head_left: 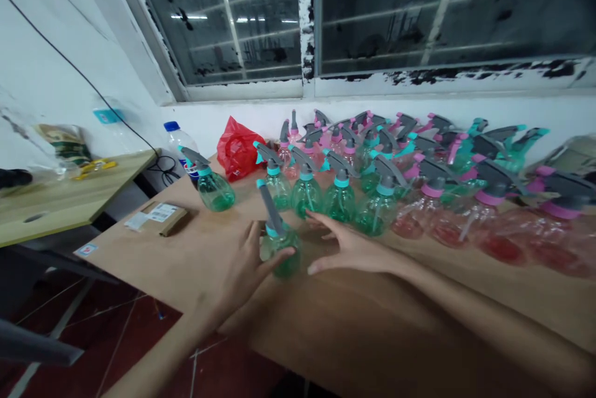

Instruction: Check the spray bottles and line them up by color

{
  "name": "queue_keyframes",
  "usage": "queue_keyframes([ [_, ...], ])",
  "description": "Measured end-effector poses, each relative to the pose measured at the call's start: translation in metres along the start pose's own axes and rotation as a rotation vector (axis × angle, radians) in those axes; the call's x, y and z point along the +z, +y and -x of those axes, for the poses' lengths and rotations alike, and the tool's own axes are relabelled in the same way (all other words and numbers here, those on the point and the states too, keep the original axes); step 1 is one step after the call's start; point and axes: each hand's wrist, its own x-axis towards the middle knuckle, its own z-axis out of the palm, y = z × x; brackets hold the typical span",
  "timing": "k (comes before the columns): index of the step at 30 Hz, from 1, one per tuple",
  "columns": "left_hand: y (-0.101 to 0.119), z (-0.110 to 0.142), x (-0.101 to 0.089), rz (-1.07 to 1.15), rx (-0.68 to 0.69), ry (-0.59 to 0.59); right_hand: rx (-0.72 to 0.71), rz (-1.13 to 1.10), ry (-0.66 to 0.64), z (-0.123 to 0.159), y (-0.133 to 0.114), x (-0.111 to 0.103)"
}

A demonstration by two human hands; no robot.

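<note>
Left hand [246, 267]: curled round green spray bottle [287, 239]
Right hand [351, 246]: spread, just right of bottle
Red bag [238, 148]: behind bottle
Cardboard packet [173, 221]: left of bottle

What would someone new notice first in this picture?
Probably the crowd of green and pink spray bottles massed along the far side of the table, below the window. Next, the bright red plastic bag near their left end. Closer in, the left hand is around a green spray bottle, and the right hand is open beside it.
</note>
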Motion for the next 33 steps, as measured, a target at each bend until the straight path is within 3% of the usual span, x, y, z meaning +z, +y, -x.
queue_keyframes([
  [5, 0.081, -0.004, 0.043, -0.078, 0.103, -0.143, -0.033, 0.061, 0.256, 0.054, -0.01, -0.021],
  [9, 0.137, -0.015, 0.082, -0.01, 0.303, -0.112, -0.028, 0.081, 0.533, 0.084, -0.017, -0.034],
  [12, 0.161, -0.025, 0.104, 0.097, 0.444, -0.077, -0.043, 0.084, 0.637, 0.105, -0.014, -0.05],
  [16, 0.158, -0.036, 0.125, 0.247, 0.603, -0.174, -0.03, 0.037, 0.673, 0.126, -0.002, -0.078],
  [21, 0.122, -0.045, 0.147, 0.158, 0.71, -0.173, 0.032, 0.037, 0.738, 0.131, 0.014, -0.101],
  [26, 0.104, -0.051, 0.154, 0.079, 0.811, -0.206, -0.004, 0.073, 0.761, 0.124, 0.019, -0.105],
  [30, 0.106, -0.052, 0.155, 0.051, 0.866, -0.225, -0.038, 0.128, 0.717, 0.123, 0.018, -0.104],
  [33, 0.109, -0.049, 0.157, -0.016, 0.832, -0.231, -0.055, 0.128, 0.687, 0.123, 0.018, -0.106],
])
